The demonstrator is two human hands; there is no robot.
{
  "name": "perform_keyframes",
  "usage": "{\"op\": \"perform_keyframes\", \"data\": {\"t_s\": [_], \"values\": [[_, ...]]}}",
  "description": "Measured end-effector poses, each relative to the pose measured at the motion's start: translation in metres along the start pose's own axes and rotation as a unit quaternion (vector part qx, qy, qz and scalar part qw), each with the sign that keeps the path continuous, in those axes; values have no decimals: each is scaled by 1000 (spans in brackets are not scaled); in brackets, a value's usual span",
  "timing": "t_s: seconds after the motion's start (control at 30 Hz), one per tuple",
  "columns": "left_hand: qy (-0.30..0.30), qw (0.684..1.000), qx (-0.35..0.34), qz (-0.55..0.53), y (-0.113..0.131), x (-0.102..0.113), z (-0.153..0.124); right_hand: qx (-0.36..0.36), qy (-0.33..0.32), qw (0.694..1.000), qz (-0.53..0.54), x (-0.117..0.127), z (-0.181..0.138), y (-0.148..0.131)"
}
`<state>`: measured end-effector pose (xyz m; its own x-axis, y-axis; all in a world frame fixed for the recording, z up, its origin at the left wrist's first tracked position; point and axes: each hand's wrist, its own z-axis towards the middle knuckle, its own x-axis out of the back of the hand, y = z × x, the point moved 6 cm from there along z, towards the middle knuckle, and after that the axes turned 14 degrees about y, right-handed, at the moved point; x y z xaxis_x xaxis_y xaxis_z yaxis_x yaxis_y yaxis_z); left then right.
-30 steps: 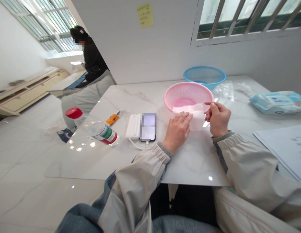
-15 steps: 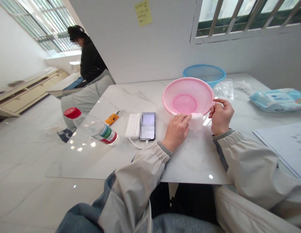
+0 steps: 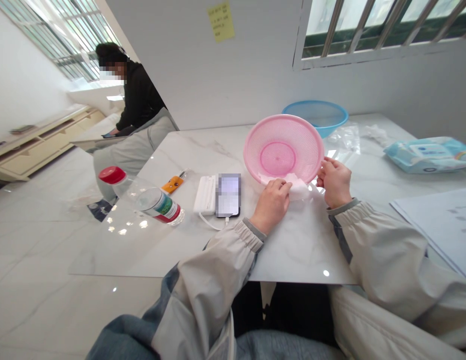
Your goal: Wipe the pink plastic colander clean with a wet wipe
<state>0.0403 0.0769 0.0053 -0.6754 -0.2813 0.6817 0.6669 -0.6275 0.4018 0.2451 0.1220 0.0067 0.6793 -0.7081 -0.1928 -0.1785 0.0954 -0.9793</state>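
A pink mesh basket [image 3: 308,150] is tilted so that its inside faces me. My right hand [image 3: 337,184] pinches its right rim between thumb and fingers. My left hand [image 3: 273,204] is closed on a white wipe [image 3: 299,190] at the near rim. Part of the wipe laps over that rim into the basket, and the rest hangs outside below it. The fingertips of my left hand are partly hidden by the wipe and the rim. Behind the pink basket stands a blue mesh basket [image 3: 326,116], partly covered by it.
Left of my hands lie a phone [image 3: 228,195], a white power bank [image 3: 204,194] with a cable, an orange item [image 3: 173,184] and a red-capped bottle [image 3: 157,202]. Rightward are clear plastic [image 3: 347,137], a wipes pack [image 3: 430,155] and papers [image 3: 439,220]. A person [image 3: 138,95] sits beyond.
The pink basket has shifted left and tilted more toward me, with my right hand moving left along with it. The wipe now laps over the near rim. My left hand has barely moved.
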Motion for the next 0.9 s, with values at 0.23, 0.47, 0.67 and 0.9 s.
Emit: {"op": "perform_keyframes", "data": {"t_s": [0.23,0.47,0.67,0.9], "values": [[-4,1000,24,6,1,3,3,-11,-108,988,-111,-8,-16,3],[-12,999,35,1,3,5,4,-89,-148,969,-177,-15,-32,12],[-17,999,32,11,4,5,4,-134,-176,953,-208,-17,-35,19],[-5,1000,25,5,3,4,3,-153,-164,962,-154,-18,-38,18]]}}
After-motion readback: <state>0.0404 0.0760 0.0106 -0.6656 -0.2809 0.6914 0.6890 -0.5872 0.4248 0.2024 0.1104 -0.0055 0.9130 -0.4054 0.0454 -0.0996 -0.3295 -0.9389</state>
